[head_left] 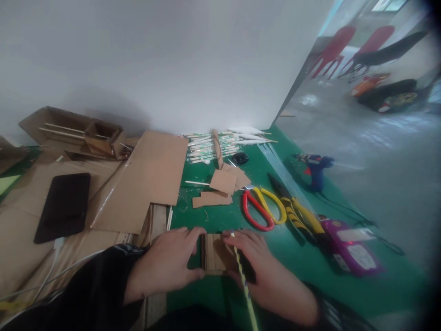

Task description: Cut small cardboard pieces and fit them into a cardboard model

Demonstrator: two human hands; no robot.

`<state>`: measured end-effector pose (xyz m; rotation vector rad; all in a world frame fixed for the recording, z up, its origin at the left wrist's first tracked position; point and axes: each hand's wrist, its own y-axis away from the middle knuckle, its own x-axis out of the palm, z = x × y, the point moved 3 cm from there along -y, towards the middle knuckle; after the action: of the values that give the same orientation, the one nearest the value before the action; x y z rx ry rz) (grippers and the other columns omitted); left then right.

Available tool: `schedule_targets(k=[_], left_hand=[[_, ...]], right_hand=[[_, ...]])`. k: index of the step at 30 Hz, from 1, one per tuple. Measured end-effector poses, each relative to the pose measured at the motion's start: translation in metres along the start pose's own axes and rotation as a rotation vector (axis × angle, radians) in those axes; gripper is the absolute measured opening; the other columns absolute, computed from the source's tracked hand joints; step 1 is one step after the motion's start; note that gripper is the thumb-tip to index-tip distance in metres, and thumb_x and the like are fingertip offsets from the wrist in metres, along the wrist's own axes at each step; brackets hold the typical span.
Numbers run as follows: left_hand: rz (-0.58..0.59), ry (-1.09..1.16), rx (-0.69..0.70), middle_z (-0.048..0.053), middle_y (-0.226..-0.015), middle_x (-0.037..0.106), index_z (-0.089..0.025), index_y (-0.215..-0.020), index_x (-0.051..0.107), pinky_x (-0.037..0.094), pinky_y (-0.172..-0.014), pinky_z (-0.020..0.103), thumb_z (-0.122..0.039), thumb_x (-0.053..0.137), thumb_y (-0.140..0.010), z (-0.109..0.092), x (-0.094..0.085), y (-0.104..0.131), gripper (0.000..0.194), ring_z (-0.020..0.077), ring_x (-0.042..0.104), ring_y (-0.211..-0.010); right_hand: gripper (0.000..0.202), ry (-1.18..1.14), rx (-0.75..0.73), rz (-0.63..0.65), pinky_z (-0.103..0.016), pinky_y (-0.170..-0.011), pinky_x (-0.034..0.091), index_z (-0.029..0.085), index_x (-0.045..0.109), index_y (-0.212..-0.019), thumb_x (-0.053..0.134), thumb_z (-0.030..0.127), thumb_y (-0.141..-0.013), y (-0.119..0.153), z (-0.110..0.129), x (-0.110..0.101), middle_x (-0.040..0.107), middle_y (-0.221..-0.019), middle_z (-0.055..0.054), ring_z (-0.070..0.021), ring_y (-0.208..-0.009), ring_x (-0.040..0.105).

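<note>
- Squarely between the two hands, the cardboard piece [216,253] sits above the green table [292,257], low and central in view.
- The left hand [168,257] pinches its left side, forefinger at the far corner and thumb at the near one.
- The right hand [263,264] curls round its right side, fingertips on the far edge, palm side in shadow.
- A yellow pencil [242,273] with dark markings, too small to read, slants across the right hand, its upper end beside the fingertips; exactly how it is held, I cannot tell.
- Beyond the piece lie scraps [223,181], scissors [265,209] with one red and one yellow handle, and pliers [298,211].
- Further right, a purple tape measure [344,241] bears pale labels, too blurred to read.
- At left, a black device [65,207] has a white cable [58,243] attached.
</note>
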<state>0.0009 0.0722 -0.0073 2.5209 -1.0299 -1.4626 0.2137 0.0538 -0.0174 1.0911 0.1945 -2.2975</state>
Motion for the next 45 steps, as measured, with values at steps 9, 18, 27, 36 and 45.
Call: schedule_targets(k=[9, 18, 27, 36, 45], left_hand=[[0.007, 0.031, 0.048, -0.002, -0.093, 0.068, -0.031, -0.130, 0.046, 0.043, -0.075, 0.031, -0.041, 0.047, -0.093, 0.005, 0.000, -0.007, 0.038, 0.0206, 0.062, -0.088], [-0.019, 0.043, 0.022, -0.002, -0.089, 0.068, -0.030, -0.120, 0.053, 0.042, -0.072, 0.029, -0.039, 0.054, -0.090, 0.007, 0.004, -0.011, 0.031, 0.0195, 0.063, -0.085], [-0.029, 0.026, 0.031, -0.003, -0.088, 0.067, -0.030, -0.119, 0.053, 0.043, -0.072, 0.029, -0.037, 0.054, -0.090, 0.007, 0.004, -0.010, 0.029, 0.0184, 0.062, -0.084], [-0.126, -0.072, 0.141, 0.005, -0.128, 0.053, -0.029, -0.131, 0.047, 0.045, -0.095, 0.040, -0.029, 0.054, -0.090, 0.003, 0.003, -0.009, 0.042, 0.0247, 0.051, -0.114], [-0.114, -0.103, 0.369, 0.005, -0.133, 0.053, -0.030, -0.124, 0.059, 0.044, -0.100, 0.042, -0.019, 0.053, -0.087, -0.013, 0.004, -0.003, 0.039, 0.0257, 0.046, -0.118]], right_hand=[[0.041, -0.058, -0.008, 0.011, -0.044, -0.106, 0.039, 0.025, 0.051, -0.117, 0.064, 0.015, -0.079, 0.000, 0.000, -0.002, 0.053, -0.132, -0.006, -0.0260, -0.126, 0.041], [0.044, -0.070, -0.002, 0.026, -0.048, -0.110, 0.036, 0.025, 0.050, -0.120, 0.063, 0.014, -0.079, 0.000, 0.000, -0.001, 0.050, -0.137, -0.006, -0.0265, -0.132, 0.038], [0.049, -0.087, 0.046, -0.017, -0.051, -0.110, 0.036, 0.026, 0.045, -0.129, 0.062, 0.022, -0.083, 0.009, -0.007, 0.000, 0.045, -0.143, -0.010, -0.0281, -0.135, 0.038], [0.045, -0.063, 0.014, -0.078, -0.051, -0.111, 0.035, 0.026, 0.049, -0.123, 0.068, 0.027, -0.081, 0.007, -0.015, 0.004, 0.051, -0.138, -0.009, -0.0270, -0.138, 0.033], [0.042, -0.069, -0.004, -0.092, -0.051, -0.111, 0.034, 0.024, 0.053, -0.119, 0.069, 0.027, -0.081, 0.007, -0.015, 0.004, 0.054, -0.135, -0.009, -0.0264, -0.137, 0.035]])
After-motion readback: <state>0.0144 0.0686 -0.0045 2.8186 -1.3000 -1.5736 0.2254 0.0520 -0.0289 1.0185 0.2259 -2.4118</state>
